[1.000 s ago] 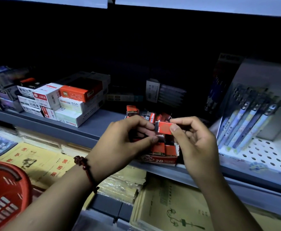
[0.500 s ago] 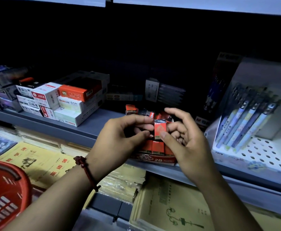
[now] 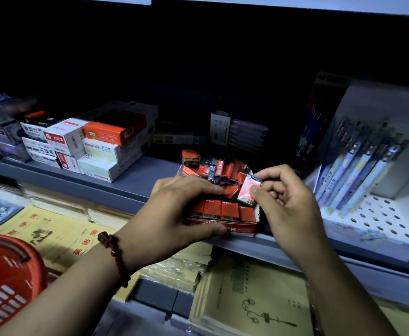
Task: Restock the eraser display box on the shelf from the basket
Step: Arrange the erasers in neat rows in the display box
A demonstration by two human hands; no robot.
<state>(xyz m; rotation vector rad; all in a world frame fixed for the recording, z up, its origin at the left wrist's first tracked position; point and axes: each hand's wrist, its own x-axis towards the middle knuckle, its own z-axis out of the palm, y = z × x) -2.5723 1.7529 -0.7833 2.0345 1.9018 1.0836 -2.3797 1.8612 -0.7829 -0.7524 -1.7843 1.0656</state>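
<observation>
On the grey metal shelf [image 3: 135, 175], the red cardboard eraser display box [image 3: 243, 229] is sitting at the front edge, and the red plastic basket [image 3: 7, 275] is waiting at lower left. The left hand [image 3: 174, 214] has let go of the shared hold and is now bracing the box, its thumb curled on the front wall and its fingers lying across the packed erasers. The right hand [image 3: 288, 207] alone is pinching the small red-wrapped 2B eraser [image 3: 247, 192] between thumb and forefinger. The eraser is tilting over the box's right end, so slotting it in looks imminent. Whether it is touching the row below, I cannot tell.
</observation>
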